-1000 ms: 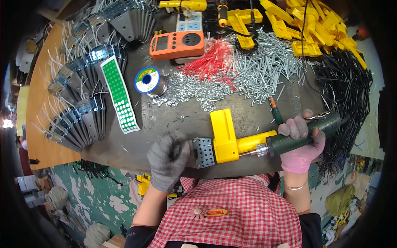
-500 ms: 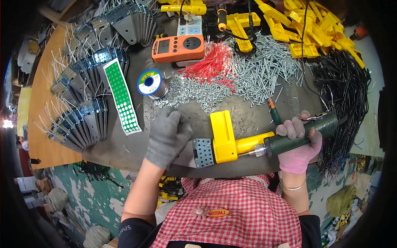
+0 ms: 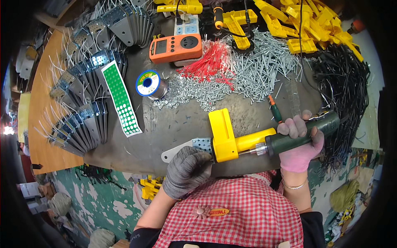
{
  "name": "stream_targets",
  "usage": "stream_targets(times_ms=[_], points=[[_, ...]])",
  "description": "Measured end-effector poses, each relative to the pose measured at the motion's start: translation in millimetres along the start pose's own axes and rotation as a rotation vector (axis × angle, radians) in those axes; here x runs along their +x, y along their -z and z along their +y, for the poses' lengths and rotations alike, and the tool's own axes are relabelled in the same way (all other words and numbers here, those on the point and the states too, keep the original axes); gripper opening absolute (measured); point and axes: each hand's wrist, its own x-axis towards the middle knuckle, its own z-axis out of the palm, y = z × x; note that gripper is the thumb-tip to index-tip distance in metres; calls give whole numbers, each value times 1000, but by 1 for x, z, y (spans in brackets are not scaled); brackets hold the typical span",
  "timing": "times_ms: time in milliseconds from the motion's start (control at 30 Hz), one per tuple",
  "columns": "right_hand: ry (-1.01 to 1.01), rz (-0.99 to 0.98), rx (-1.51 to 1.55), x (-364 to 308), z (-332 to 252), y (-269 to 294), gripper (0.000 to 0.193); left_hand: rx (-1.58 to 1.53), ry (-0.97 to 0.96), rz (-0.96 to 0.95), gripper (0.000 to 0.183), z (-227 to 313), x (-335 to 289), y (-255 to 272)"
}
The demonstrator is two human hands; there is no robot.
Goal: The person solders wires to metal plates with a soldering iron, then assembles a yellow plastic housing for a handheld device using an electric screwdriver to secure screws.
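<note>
My right hand (image 3: 300, 142), in a pink-and-grey glove, wraps around a dark green electric screwdriver (image 3: 304, 133). Its bit points left, toward the lower side of a yellow plastic housing (image 3: 223, 134) with a round yellow handle. Joined to the housing's left end is a perforated metal bracket (image 3: 202, 144) with a grey tongue that has a hole at its rounded tip. My left hand (image 3: 187, 169), in a grey glove, is closed at the bracket's near edge and covers part of it. Whatever its pinched fingertips hold is hidden.
Behind the work lie piles of nuts (image 3: 182, 91), long screws (image 3: 264, 62) and red-tipped wires (image 3: 209, 60). A solder spool (image 3: 148, 81), an orange meter (image 3: 175, 48) and a green sticker sheet (image 3: 121, 101) sit left. Black cables (image 3: 343, 91) hang at right, near a small screwdriver (image 3: 274, 109).
My left hand has come down and right from beside the nut pile to the bracket's near edge, baring the bracket's tongue. The screwdriver and yellow housing have hardly moved.
</note>
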Motion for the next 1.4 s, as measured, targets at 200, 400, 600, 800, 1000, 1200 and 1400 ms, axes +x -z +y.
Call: stream_targets(times_ms=[200, 400, 600, 800, 1000, 1200, 1400], points=[[43, -22, 18, -7, 3, 2, 33, -43, 64, -36, 33, 2, 2, -1], [29, 40, 26, -7, 5, 0, 35, -33, 115, -55, 33, 3, 0, 1], [41, 70, 18, -7, 6, 3, 34, -120, 112, -55, 32, 0, 1, 1], [38, 42, 19, -7, 5, 2, 34, -133, 119, -35, 33, -3, -2, -2], [53, 28, 23, -7, 6, 2, 32, -160, 112, -60, 33, -5, -2, 0], [48, -1, 42, -9, 6, -6, 31, -244, 254, -160, 32, -11, -11, 3], [40, 18, 12, -11, 7, -5, 32, -306, 248, -131, 25, -9, -8, 5]])
